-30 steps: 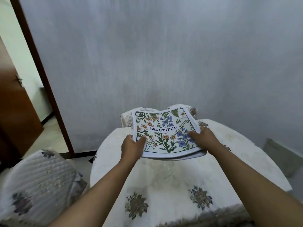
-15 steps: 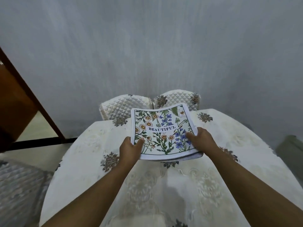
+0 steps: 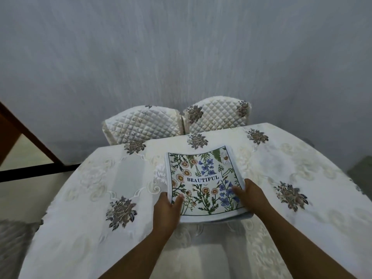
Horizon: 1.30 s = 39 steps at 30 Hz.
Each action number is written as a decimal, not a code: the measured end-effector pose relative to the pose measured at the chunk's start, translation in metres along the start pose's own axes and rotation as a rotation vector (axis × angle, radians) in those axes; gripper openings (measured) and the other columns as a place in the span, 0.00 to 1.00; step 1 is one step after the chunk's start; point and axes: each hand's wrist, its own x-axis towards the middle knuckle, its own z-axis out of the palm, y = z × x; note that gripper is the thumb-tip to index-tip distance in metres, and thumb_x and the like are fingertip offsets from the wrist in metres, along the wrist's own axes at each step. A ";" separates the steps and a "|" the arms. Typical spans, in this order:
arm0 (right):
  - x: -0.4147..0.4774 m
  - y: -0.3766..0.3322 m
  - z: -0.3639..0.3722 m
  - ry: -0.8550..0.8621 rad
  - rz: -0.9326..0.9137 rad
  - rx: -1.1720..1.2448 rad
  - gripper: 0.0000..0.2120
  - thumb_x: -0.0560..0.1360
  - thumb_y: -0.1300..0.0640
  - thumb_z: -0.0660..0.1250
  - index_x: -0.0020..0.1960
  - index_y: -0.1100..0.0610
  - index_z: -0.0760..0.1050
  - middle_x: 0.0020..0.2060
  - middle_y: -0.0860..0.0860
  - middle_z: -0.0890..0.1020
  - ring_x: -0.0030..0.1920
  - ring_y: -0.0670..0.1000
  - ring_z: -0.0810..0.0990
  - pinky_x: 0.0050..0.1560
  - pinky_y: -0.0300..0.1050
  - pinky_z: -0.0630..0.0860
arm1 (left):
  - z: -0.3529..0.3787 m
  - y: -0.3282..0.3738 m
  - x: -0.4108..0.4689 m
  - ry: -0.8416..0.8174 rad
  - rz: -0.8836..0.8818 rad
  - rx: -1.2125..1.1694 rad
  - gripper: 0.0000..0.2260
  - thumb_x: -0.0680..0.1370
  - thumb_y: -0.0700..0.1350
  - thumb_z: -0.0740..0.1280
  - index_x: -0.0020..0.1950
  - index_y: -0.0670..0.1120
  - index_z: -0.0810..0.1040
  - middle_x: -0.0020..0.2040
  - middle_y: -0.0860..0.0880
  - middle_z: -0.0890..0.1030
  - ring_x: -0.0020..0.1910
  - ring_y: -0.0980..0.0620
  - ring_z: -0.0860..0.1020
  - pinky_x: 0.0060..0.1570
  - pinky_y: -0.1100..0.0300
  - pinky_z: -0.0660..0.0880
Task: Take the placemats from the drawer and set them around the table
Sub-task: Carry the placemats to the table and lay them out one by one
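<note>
Over the middle of the table (image 3: 66, 222), both hands are holding a stack of placemats (image 3: 203, 178), and the top mat is showing its flower print with the word BEAUTIFUL facing the person. At the near left corner the left hand (image 3: 166, 213) is gripping the stack, thumb lying on top of the print, the other fingers tucked out of sight beneath. At the near right edge the right hand (image 3: 252, 198) is gripping the same way, thumb on top, fingers hidden under the stack. The near edge is riding clear of the cloth, with a shadow showing under it; whether the far edge is touching the table, I cannot tell. Several mat edges are peeking out at the near right corner of the stack. A white embroidered tablecloth (image 3: 302, 168) with grey-brown flower motifs is covering the table. Beyond the far edge, two quilted chair backs (image 3: 141, 125) are standing side by side against a pale wall (image 3: 181, 47). Off the far left corner, a dark brown door frame (image 3: 30, 135) is slanting across.
</note>
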 end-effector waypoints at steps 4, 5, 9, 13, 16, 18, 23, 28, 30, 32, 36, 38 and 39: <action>0.018 0.026 0.018 -0.003 0.036 -0.035 0.15 0.78 0.49 0.66 0.56 0.60 0.72 0.48 0.56 0.79 0.42 0.52 0.73 0.41 0.43 0.66 | 0.030 -0.023 0.006 -0.058 -0.037 0.045 0.16 0.76 0.59 0.67 0.51 0.47 0.72 0.45 0.49 0.80 0.42 0.52 0.78 0.33 0.66 0.69; 0.021 0.032 0.021 -0.005 0.045 -0.044 0.14 0.78 0.49 0.66 0.55 0.60 0.72 0.48 0.56 0.79 0.42 0.52 0.73 0.41 0.44 0.66 | 0.038 -0.028 0.007 -0.073 -0.039 0.063 0.16 0.76 0.59 0.66 0.51 0.47 0.71 0.45 0.49 0.80 0.41 0.52 0.78 0.34 0.64 0.69; 0.026 0.055 0.033 -0.006 0.090 -0.050 0.13 0.78 0.49 0.65 0.50 0.57 0.69 0.45 0.56 0.79 0.38 0.50 0.73 0.40 0.44 0.67 | 0.058 -0.041 0.009 -0.143 -0.065 0.157 0.15 0.77 0.59 0.65 0.51 0.48 0.69 0.46 0.51 0.77 0.42 0.51 0.75 0.37 0.61 0.69; 0.031 0.067 0.046 0.005 0.178 -0.085 0.15 0.76 0.52 0.68 0.53 0.62 0.69 0.44 0.56 0.76 0.47 0.58 0.78 0.41 0.44 0.68 | 0.063 -0.063 0.016 -0.122 -0.107 0.278 0.19 0.75 0.60 0.67 0.53 0.45 0.71 0.49 0.47 0.78 0.48 0.46 0.78 0.43 0.54 0.75; 0.035 0.070 0.055 0.053 0.204 -0.126 0.13 0.73 0.56 0.70 0.46 0.61 0.67 0.47 0.62 0.79 0.46 0.60 0.78 0.39 0.45 0.68 | 0.062 -0.073 0.020 -0.101 -0.074 0.363 0.19 0.74 0.57 0.69 0.54 0.43 0.72 0.50 0.44 0.77 0.50 0.43 0.76 0.47 0.51 0.74; 0.035 0.069 0.058 0.088 0.209 -0.147 0.12 0.72 0.56 0.69 0.45 0.61 0.68 0.47 0.63 0.78 0.47 0.61 0.78 0.40 0.46 0.69 | 0.062 -0.071 0.020 -0.102 -0.060 0.347 0.19 0.74 0.53 0.70 0.56 0.42 0.72 0.51 0.42 0.75 0.52 0.41 0.75 0.48 0.51 0.71; 0.028 0.060 0.064 0.169 0.166 -0.134 0.14 0.73 0.54 0.70 0.48 0.63 0.71 0.45 0.61 0.77 0.46 0.61 0.77 0.41 0.48 0.72 | 0.063 -0.060 0.019 -0.048 -0.004 0.350 0.17 0.74 0.47 0.70 0.58 0.40 0.74 0.52 0.41 0.75 0.52 0.42 0.73 0.50 0.52 0.70; 0.024 0.044 0.052 0.205 0.093 -0.003 0.10 0.78 0.54 0.65 0.43 0.59 0.69 0.37 0.56 0.78 0.38 0.57 0.78 0.39 0.49 0.75 | 0.061 -0.049 0.015 -0.055 0.047 0.458 0.16 0.77 0.47 0.66 0.62 0.42 0.73 0.55 0.42 0.76 0.54 0.43 0.73 0.51 0.51 0.72; 0.020 0.036 0.046 0.200 0.066 -0.001 0.11 0.79 0.52 0.63 0.43 0.59 0.70 0.38 0.56 0.79 0.39 0.57 0.79 0.40 0.49 0.77 | 0.059 -0.042 0.012 -0.093 0.017 0.368 0.12 0.78 0.44 0.65 0.59 0.42 0.74 0.54 0.42 0.78 0.52 0.44 0.75 0.50 0.53 0.73; 0.015 0.029 0.040 0.196 0.016 -0.012 0.12 0.79 0.50 0.61 0.42 0.57 0.70 0.38 0.56 0.80 0.38 0.57 0.79 0.40 0.49 0.77 | 0.056 -0.033 0.010 -0.117 -0.070 0.228 0.04 0.79 0.41 0.63 0.52 0.43 0.73 0.50 0.43 0.80 0.46 0.47 0.76 0.45 0.55 0.73; -0.003 0.014 0.024 0.186 -0.065 -0.046 0.12 0.80 0.49 0.59 0.41 0.54 0.68 0.34 0.52 0.77 0.36 0.55 0.78 0.37 0.46 0.72 | 0.038 -0.018 0.009 -0.059 -0.087 0.147 0.05 0.81 0.43 0.58 0.48 0.42 0.70 0.43 0.46 0.76 0.44 0.44 0.78 0.40 0.56 0.71; -0.013 0.003 0.013 0.183 -0.100 -0.041 0.12 0.80 0.50 0.58 0.40 0.54 0.67 0.32 0.50 0.74 0.36 0.55 0.77 0.36 0.45 0.70 | 0.017 -0.012 0.005 0.015 -0.045 0.154 0.07 0.82 0.43 0.57 0.47 0.42 0.69 0.41 0.46 0.75 0.43 0.43 0.77 0.39 0.56 0.68; -0.019 -0.004 0.009 0.183 -0.123 -0.039 0.12 0.80 0.51 0.58 0.40 0.55 0.67 0.32 0.50 0.74 0.36 0.56 0.76 0.36 0.46 0.69 | 0.004 -0.010 0.003 0.049 -0.026 0.158 0.07 0.82 0.44 0.57 0.47 0.42 0.69 0.40 0.46 0.75 0.41 0.44 0.76 0.38 0.56 0.68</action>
